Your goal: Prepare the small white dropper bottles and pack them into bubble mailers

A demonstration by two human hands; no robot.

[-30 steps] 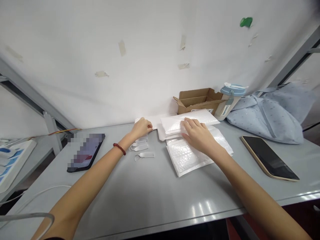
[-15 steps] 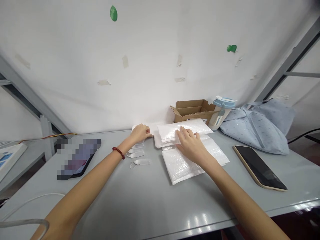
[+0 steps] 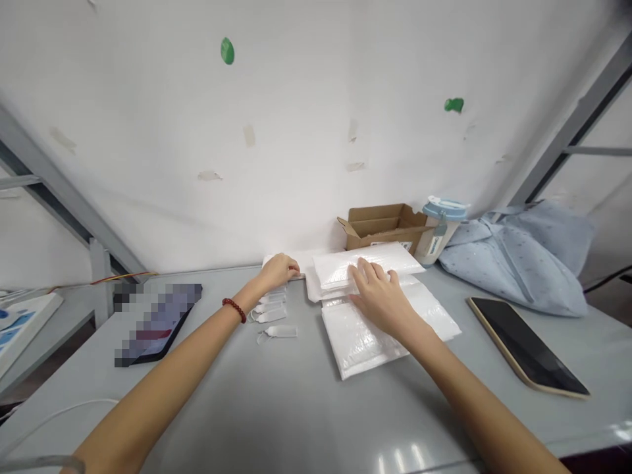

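Observation:
Palm down, my right hand [image 3: 379,293] rests across a pile of white bubble mailers [image 3: 365,342], fingers apart and lying over the upper folded one. My left hand [image 3: 279,271], with a red bead bracelet [image 3: 234,309] at the wrist, is closed in a pinch at the table's back edge. Its fingertips meet the lower edge of a flat white piece [image 3: 310,257] beside the mailers; what they grip is hidden. Just below that hand lie several small clear plastic pieces with thin loops, the nearest clear piece [image 3: 282,332] lying apart from the others.
Behind the mailers stand an open cardboard box [image 3: 385,224] and a cup with a blue lid [image 3: 439,230]. A light blue fabric bag [image 3: 513,263] and a phone [image 3: 526,345] lie at right. Another phone [image 3: 158,329], partly pixelated, lies at left. A white wall rises behind the table.
My left hand's fingers have drawn together at the white piece, and more of that piece now shows beside the mailers. My right hand stays on the pile. The whole view has shifted slightly.

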